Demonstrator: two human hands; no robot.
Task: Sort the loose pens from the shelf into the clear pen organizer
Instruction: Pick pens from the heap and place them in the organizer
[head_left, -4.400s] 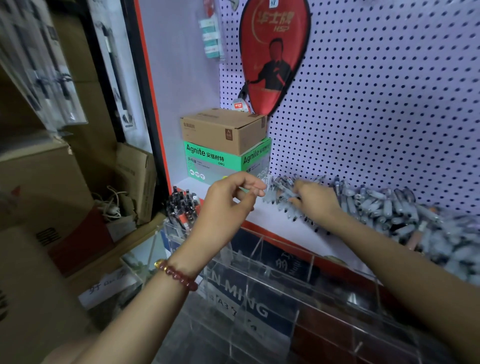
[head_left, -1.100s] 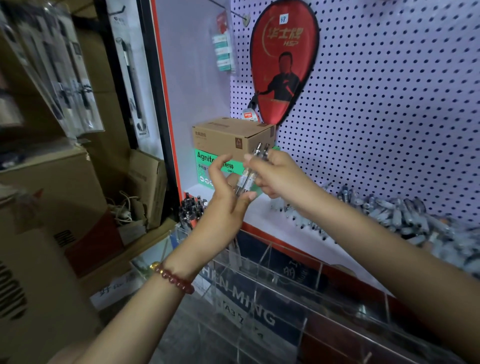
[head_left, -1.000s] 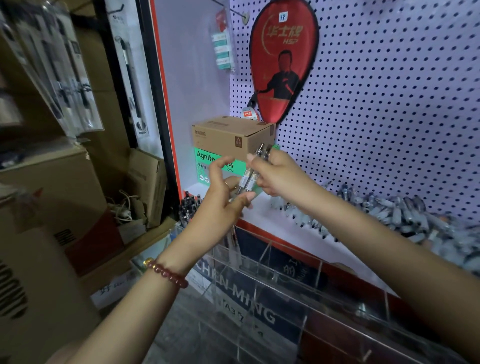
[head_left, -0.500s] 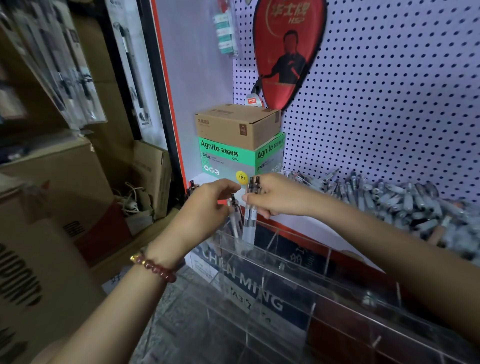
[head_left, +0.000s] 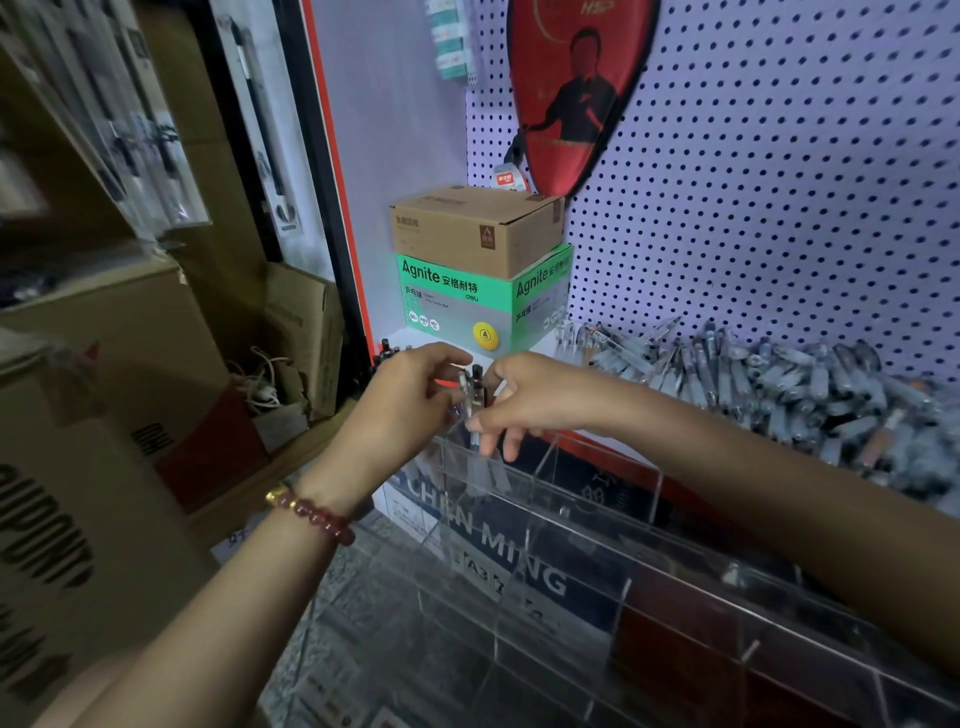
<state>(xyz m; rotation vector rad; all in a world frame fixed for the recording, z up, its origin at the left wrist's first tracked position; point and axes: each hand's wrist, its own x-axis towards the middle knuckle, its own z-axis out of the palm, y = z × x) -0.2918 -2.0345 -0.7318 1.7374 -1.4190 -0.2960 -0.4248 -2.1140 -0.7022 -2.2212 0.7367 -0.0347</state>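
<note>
A few clear-barrelled pens (head_left: 474, 395) stand upright between my hands, their lower ends inside the far-left compartment of the clear pen organizer (head_left: 582, 525). My left hand (head_left: 410, 400) curls its fingers round them from the left. My right hand (head_left: 524, 400) pinches them from the right, some fingers hanging down over the organizer's rim. A large heap of loose pens (head_left: 769, 384) lies on the white shelf to the right, behind my right forearm.
A brown carton (head_left: 478, 228) sits on a green Agnite box (head_left: 478, 296) at the shelf's back left. A red racket cover (head_left: 576, 88) hangs on the pegboard. Dark-capped pens (head_left: 387, 351) stand left of my hands. Cardboard boxes (head_left: 93, 415) fill the left side.
Both hands have come down from in front of the green box to the organizer's rim, and the pens they hold have sunk into the left compartment.
</note>
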